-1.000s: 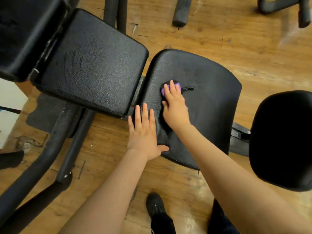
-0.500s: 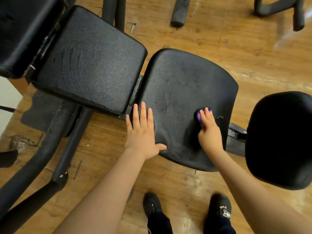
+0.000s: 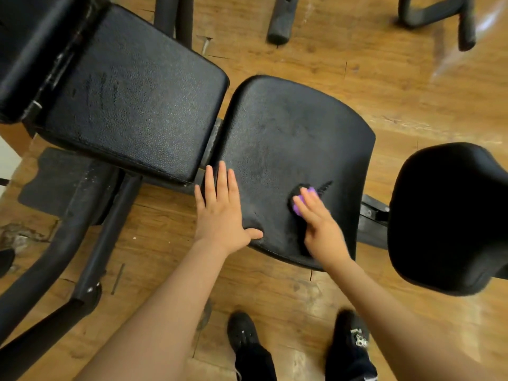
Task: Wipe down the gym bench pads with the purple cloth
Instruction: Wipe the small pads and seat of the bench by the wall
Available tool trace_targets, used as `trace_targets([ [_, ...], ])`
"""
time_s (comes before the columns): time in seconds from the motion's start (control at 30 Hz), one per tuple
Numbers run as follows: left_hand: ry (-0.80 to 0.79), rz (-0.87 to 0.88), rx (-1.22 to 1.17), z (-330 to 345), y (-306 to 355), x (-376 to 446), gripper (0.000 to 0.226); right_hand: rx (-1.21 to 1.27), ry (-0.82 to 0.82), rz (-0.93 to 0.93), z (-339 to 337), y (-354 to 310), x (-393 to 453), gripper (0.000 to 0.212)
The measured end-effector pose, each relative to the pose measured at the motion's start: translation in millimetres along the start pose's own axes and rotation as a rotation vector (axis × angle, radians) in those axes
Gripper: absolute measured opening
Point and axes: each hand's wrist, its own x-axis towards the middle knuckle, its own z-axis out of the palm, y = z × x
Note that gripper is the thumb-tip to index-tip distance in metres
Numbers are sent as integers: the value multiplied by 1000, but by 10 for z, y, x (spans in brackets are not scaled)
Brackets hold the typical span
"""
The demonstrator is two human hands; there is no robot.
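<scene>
The black middle bench pad [image 3: 297, 127] lies in front of me. My right hand [image 3: 320, 229] presses a purple cloth [image 3: 298, 209] flat on the pad's near right part; most of the cloth is hidden under the fingers, and the hand is motion-blurred. Flat and spread, my left hand [image 3: 220, 215] rests on the pad's near left edge, its thumb on the pad. A larger black pad [image 3: 132, 105] adjoins on the left and shows faint streaks.
A rounded black pad [image 3: 450, 215] stands close on the right, joined by a metal bracket [image 3: 372, 213]. Another dark pad [image 3: 30, 42] is at the top left. Black frame tubes [image 3: 55, 251] run across the wooden floor at left. My shoes [image 3: 242, 334] are below.
My right hand has slid the purple cloth from the pad's upper middle down to its near right part. My left hand has stayed on the near left edge.
</scene>
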Motion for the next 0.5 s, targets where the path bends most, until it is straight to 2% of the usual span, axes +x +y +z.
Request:
trace_targets([
  [0.1,-9,4,-1,-4,-3,4,133,15,-9,235,-182,300,-107,63],
  [0.17,-8,3,-4,-7,-4,3,133,17,-22,270,-267,266,-77,61],
  [0.27,-2,2,-6,-3,4,3,134,84,29,120,-277,-128,96,60],
  [0.37,11,9,-27,0,0,2,133,134,-17,-92,-34,-671,327,53],
  [0.5,51,24,-54,21,-27,4,125,130,-38,-162,225,-911,407,49],
])
